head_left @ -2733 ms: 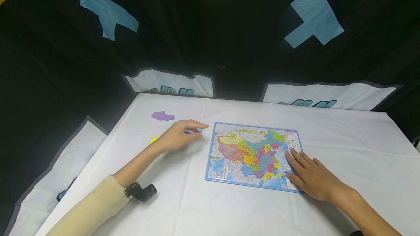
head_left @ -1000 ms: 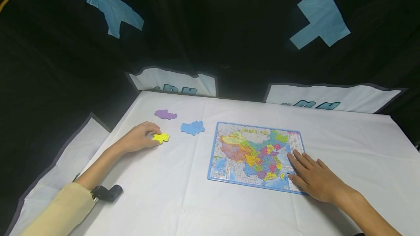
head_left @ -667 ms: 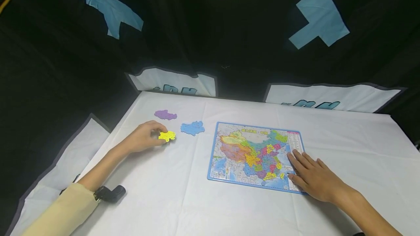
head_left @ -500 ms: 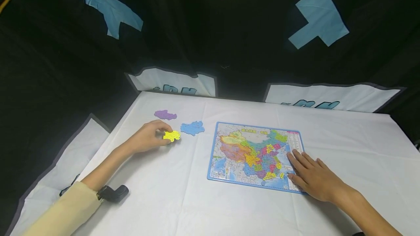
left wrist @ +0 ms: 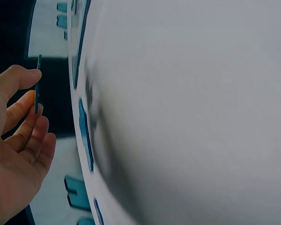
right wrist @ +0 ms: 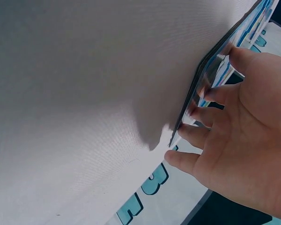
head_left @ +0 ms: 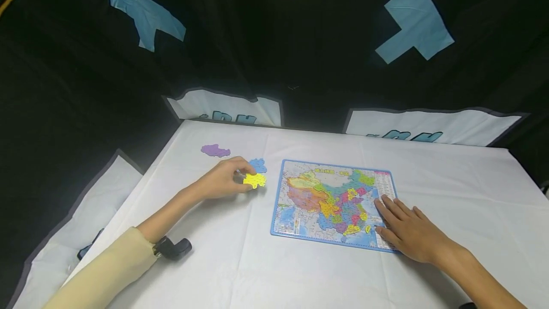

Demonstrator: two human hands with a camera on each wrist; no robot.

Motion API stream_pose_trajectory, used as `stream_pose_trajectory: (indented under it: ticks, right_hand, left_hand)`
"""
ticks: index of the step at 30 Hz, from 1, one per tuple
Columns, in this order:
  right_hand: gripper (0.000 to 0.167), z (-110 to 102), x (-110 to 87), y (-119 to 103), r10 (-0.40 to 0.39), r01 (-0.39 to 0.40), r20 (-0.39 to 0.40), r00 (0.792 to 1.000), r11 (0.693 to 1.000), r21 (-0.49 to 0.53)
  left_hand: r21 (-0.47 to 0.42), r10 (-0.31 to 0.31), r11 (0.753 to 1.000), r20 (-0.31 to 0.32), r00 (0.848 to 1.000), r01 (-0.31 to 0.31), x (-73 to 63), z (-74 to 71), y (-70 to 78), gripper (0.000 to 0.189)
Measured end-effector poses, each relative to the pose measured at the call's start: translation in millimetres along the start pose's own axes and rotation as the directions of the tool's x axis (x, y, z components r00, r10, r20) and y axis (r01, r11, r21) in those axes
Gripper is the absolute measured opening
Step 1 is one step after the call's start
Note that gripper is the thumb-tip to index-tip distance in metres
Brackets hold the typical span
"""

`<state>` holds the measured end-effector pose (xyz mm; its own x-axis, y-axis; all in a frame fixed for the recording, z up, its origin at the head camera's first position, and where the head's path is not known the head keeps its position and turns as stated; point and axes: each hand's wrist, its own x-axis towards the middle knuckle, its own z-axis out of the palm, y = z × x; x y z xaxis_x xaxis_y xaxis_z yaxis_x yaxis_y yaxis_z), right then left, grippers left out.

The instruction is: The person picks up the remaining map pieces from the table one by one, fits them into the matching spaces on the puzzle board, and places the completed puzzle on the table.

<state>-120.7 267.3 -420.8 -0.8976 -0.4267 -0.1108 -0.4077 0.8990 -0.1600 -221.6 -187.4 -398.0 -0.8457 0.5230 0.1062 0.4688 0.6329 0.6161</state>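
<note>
In the head view my left hand pinches a yellow map puzzle piece between thumb and fingers. The left wrist view shows that piece edge-on, raised off the white table. Partly behind it lies a blue puzzle piece. A China map puzzle board with a blue rim lies to the right, a pale gap near the top of its map. My right hand rests on the board's right edge with fingers spread; the right wrist view shows its fingertips on the board's surface.
A purple puzzle piece lies at the back left of the white table. Black cloth with blue tape pieces hangs behind the table's far edge.
My left hand first moves back from the blue piece, which then lies on the table, and takes the yellow piece. It has since carried the yellow piece rightward; the right hand stays put.
</note>
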Motion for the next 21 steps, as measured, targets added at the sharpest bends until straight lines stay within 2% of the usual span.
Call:
stream_pose_trajectory:
  ticks: [5,12,21]
  right_hand:
    - [0.068,-0.6,-0.5,-1.6,0.002,-0.002,0.001,1.0,1.0,0.008]
    - [0.068,0.6,0.2,0.1,0.003,-0.003,0.002,1.0,1.0,0.002]
    - [0.068,-0.4,-0.5,-1.4,0.002,-0.002,0.0,1.0,1.0,0.012]
  left_hand:
    - [-0.013,0.059,0.998,0.052,0.997,-0.059,17.8,15.5,15.0,0.027]
    - [-0.019,0.139,0.99,0.1,0.985,-0.138,41.2,38.0,27.9,0.027]
    - [-0.032,0.144,0.989,0.175,0.974,-0.141,60.3,62.8,46.3,0.033]
